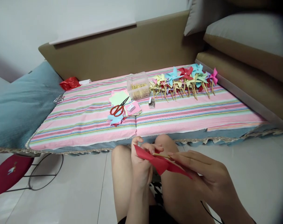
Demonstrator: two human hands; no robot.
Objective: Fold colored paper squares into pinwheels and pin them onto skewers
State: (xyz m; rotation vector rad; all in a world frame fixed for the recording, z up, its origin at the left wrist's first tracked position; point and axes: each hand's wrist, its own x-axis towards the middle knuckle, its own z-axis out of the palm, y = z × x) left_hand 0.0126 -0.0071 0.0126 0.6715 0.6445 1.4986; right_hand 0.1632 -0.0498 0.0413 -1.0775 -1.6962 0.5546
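Observation:
Above my knees I hold a red paper pinwheel between both hands. My left hand grips its left side, with the fingers curled around the paper. The fingers of my right hand are closed on a thin wooden stick lying along the pinwheel's upper side. Part of the stick is hidden by my fingers, and where it meets the paper I cannot make out. On the striped cloth beyond lie scissors with red handles, coloured paper sheets and a small open box.
A clear plastic container of wooden sticks stands mid-cloth. Right of it lie many finished pinwheels in several colours. A red plastic bag is at the far left. A red round stool stands on the floor at left.

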